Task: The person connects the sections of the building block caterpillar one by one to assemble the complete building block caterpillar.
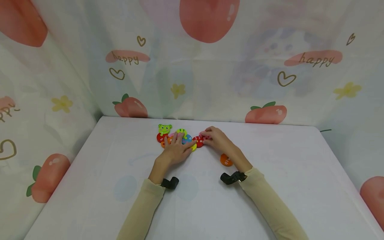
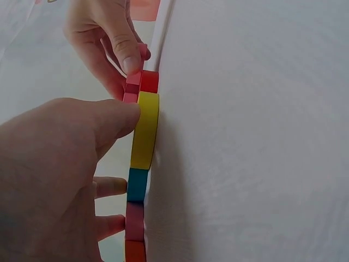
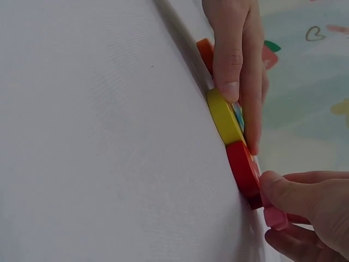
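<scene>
A row of coloured numbered discs (image 1: 180, 139) lies joined on the white table, with a green animal head (image 1: 165, 128) at its left end. My left hand (image 1: 183, 142) lies flat on the row's middle, fingers straight, thumb against the yellow disc (image 2: 144, 131) (image 3: 223, 117). A red disc (image 1: 198, 141) (image 3: 242, 166) follows the yellow one. At that right end my right hand (image 1: 207, 136) pinches a pink disc (image 3: 274, 217) (image 2: 132, 82) between thumb and fingers, right against the red disc. A loose orange disc (image 1: 226, 160) lies under my right wrist.
The white table (image 1: 270, 186) is walled on three sides by a printed curtain (image 1: 210, 66) with strawberries and hearts. Bare cloth stretches to the left, right and front of the discs.
</scene>
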Tool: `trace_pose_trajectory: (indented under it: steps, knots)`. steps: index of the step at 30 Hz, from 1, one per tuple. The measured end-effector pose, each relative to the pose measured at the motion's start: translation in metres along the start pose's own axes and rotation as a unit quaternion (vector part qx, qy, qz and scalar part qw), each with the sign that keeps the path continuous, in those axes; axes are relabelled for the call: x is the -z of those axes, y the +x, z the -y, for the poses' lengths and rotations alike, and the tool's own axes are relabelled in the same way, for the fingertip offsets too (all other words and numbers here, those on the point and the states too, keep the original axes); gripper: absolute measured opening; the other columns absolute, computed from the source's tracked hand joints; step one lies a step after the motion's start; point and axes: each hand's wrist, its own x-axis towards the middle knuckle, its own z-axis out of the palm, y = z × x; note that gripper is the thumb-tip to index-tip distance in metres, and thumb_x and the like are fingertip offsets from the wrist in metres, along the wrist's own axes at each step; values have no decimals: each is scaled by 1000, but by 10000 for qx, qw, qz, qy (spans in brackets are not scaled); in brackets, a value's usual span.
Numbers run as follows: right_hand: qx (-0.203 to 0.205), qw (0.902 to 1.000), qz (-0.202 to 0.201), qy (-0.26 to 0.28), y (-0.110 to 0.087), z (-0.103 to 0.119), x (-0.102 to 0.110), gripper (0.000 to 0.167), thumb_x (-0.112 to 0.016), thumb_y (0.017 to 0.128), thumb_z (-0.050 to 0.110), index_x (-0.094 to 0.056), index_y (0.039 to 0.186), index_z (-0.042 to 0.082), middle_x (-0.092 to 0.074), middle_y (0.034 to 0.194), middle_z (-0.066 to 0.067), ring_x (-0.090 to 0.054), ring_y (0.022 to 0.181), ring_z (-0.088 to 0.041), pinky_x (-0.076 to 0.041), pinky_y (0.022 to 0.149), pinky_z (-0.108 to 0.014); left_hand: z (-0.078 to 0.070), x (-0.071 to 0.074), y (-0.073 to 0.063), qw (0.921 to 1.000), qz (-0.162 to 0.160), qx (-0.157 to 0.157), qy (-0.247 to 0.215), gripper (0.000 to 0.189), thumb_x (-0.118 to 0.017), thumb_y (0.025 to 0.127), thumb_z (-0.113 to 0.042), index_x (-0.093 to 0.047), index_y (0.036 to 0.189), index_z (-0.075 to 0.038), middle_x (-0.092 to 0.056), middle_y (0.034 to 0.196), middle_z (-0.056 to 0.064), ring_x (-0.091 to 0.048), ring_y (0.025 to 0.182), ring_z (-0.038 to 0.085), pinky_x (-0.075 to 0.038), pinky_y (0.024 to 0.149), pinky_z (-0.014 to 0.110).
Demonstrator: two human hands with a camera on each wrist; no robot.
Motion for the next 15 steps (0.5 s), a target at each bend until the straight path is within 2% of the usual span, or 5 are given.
trace_pose_trajectory:
  steps: [9,15]
  knots:
    - [-137,9997,143,-112,0,0,0,42,-69,89,19,-63,129,7,-58,127,-21,-55,117,-35,-49,102,-47,-1,0,-1,10000,-10,8,-40,47,-37,102,-47,-29,148,-47,-13,163,12,-4,152,39,-3,114,73]
    - [-11,9994,339,-78,-4,-4,-1,44,-64,93,22,-58,134,7,-54,132,-24,-53,120,-38,-46,104,-50,0,-1,-1,10000,-50,-19,-12,47,-36,102,-48,-29,148,-48,-12,163,12,-5,152,39,-3,113,73]
